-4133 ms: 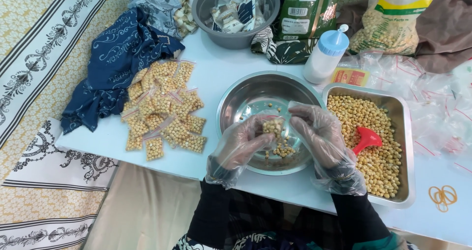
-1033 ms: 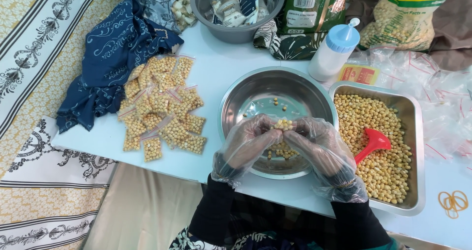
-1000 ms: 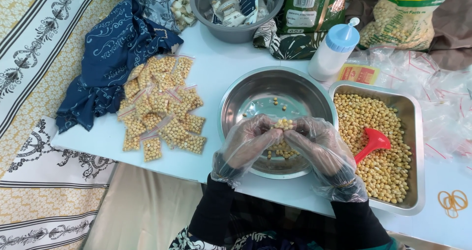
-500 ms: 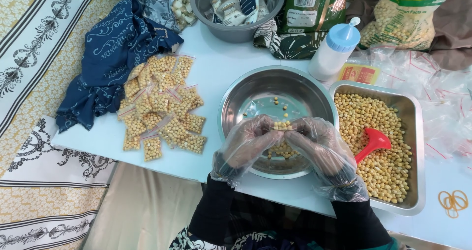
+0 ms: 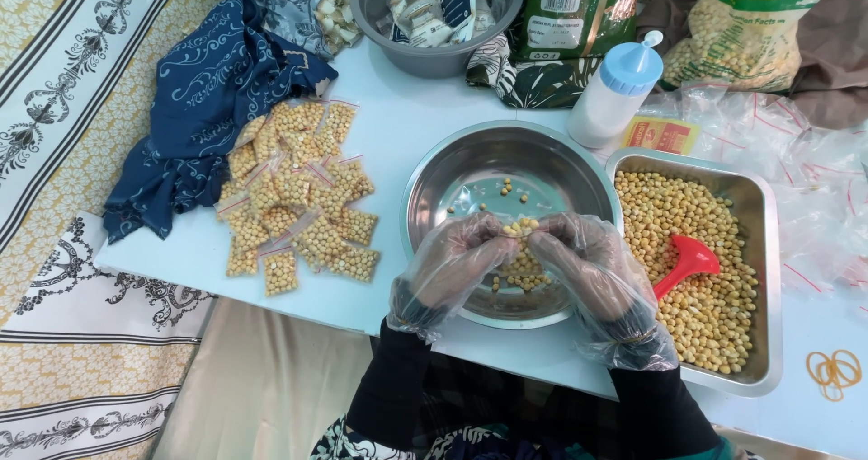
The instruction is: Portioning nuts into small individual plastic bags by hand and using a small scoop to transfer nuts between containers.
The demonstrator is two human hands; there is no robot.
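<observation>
Both hands wear clear plastic gloves and meet over the near side of a round steel bowl. My left hand and my right hand pinch the top of a small clear bag of yellow beans between their fingertips. A few loose beans lie in the bowl under the bag. To the right stands a rectangular steel tray full of the same beans, with a red scoop resting in it.
A pile of several filled small bags lies left of the bowl. A dark blue cloth, a grey bowl of packets, a white squeeze bottle with blue cap, empty clear bags and rubber bands surround the workspace.
The hands stay together over the bowl on the small bag; only the fingers shift slightly along its top. Nothing else has moved.
</observation>
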